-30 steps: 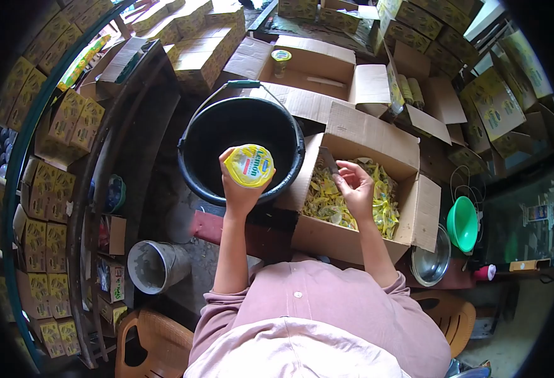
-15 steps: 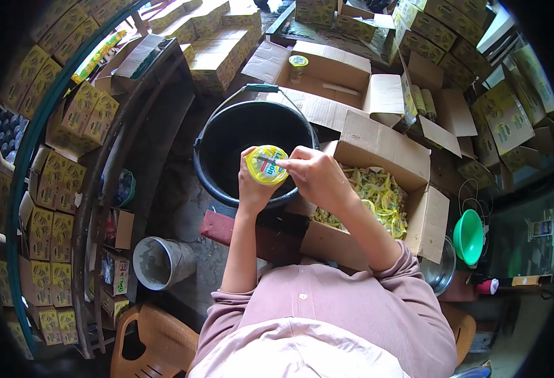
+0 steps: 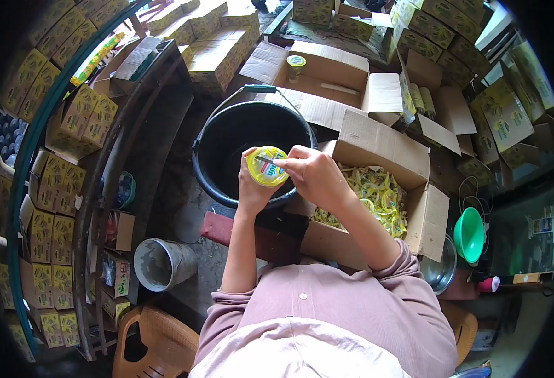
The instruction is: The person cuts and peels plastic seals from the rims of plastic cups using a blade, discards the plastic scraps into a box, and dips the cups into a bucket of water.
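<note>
My left hand (image 3: 253, 192) is wrapped round a plastic drink cup (image 3: 266, 166) with a yellow-rimmed printed lid facing up. My right hand (image 3: 315, 173) pinches a thin, dark small blade (image 3: 265, 160), which lies across the lid; its handle is hidden by the fingers. Both hands are above the near rim of a black bucket (image 3: 204, 170). Beside my right forearm, a cardboard box (image 3: 384, 142) holds many crumpled yellow and clear lid scraps (image 3: 387, 201).
Another open carton (image 3: 327, 85) beyond holds a single lidded cup (image 3: 295, 66). A grey pail (image 3: 163, 263) stands at left, near a plastic chair (image 3: 157, 343). On the right are a green bowl (image 3: 469, 234) and a metal basin (image 3: 439, 268). Stacked printed cartons (image 3: 223, 47) surround the area.
The blade has shifted slightly on the lid, with its tip now nearer the upper left. Both hands stay in nearly the same place, and the cup is still held.
</note>
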`<state>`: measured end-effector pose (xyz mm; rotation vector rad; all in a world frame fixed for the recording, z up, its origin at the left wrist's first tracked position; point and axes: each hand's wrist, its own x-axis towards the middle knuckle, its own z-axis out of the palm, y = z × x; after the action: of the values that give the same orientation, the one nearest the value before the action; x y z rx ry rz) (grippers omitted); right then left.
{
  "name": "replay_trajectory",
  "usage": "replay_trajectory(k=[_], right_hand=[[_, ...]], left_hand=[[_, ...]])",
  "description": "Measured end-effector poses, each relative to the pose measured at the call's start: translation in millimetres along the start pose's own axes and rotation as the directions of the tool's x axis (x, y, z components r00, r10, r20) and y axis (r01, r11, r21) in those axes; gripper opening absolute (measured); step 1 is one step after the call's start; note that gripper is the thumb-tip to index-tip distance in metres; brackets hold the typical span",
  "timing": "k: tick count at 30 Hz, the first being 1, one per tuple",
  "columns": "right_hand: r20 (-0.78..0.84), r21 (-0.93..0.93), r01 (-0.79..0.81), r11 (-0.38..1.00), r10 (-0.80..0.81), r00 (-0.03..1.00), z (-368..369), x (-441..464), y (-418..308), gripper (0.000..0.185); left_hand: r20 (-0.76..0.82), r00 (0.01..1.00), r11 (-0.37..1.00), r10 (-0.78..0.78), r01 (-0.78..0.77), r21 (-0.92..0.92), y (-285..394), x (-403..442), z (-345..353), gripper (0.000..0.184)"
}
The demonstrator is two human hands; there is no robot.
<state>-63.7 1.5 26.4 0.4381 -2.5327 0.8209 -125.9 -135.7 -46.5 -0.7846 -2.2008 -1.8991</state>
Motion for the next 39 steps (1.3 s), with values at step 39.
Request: replay_trajectory(k=[39], right_hand=[[-0.001, -0.141, -0.111, 0.984, 0.112, 0.994, -47, -14, 18, 0.023]], left_hand=[[-0.044, 0.997, 0.974, -0.069, 0.058, -0.219, -21, -4, 2, 0.069]])
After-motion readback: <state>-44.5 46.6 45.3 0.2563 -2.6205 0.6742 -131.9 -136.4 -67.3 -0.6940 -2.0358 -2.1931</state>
